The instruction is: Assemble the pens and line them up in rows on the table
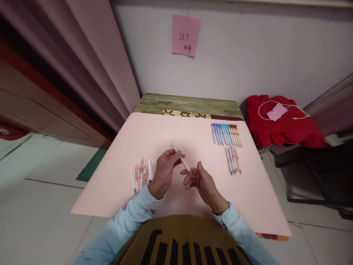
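Note:
My left hand (pixel 166 167) pinches a pale, slim pen (pixel 184 162) between thumb and fingers above the middle of the table. The pen slants, its narrow tip pointing down toward my right hand (pixel 202 182). That hand has its thumb raised and fingers apart and partly curled, close beside the tip; whether a fingertip touches it I cannot tell. Left of my left wrist lie several clear pen barrels with pinkish grips (pixel 142 170) and thin white refills (pixel 132 179), partly hidden by the wrist.
A row of blue, purple and orange-brown pens (pixel 224 134) lies at the table's back right. Several whitish-pink pens (pixel 233 161) lie below it. Pale pink paper (pixel 110 195) covers the table. Beyond its right edge, a red cloth (pixel 298 129) carries a white cable (pixel 261 106) and pink notes (pixel 277 112).

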### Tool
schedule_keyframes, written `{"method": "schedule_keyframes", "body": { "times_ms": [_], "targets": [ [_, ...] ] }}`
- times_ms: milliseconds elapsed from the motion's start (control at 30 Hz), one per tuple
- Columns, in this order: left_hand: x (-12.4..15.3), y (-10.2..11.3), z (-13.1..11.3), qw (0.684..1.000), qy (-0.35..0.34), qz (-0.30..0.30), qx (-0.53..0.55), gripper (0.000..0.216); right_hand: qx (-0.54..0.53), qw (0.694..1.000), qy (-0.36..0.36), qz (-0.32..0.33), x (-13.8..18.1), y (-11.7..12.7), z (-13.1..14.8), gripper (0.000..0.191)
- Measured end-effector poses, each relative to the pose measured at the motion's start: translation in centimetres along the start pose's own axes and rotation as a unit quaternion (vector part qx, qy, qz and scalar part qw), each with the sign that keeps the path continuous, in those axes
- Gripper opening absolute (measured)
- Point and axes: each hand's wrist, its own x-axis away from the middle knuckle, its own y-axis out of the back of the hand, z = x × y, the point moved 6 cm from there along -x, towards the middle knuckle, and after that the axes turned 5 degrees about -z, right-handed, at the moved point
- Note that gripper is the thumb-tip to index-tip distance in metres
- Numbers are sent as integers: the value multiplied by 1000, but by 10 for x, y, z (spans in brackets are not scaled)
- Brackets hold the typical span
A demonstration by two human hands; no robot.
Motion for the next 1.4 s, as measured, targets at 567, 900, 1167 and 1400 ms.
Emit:
{"method": "schedule_keyframes", "body": {
  "times_ms": [567, 900, 1167, 1400],
  "targets": [
    [6, -6, 22, 992, -34, 69, -101, 26, 181, 959, 190, -107, -3, 11, 11, 27],
    [13, 10, 29, 981, 29, 73, -180, 31, 309, 813, 253, -424, 35, 156, 73, 43],
    [14, 20, 38, 978, 45, 80, -190, 30, 484, 692, 108, -525, 45, 239, 79, 39],
    [21, 32, 40, 976, 48, 68, -203, 28, 511, 675, 115, -520, 32, 231, 75, 43]
  ]
}}
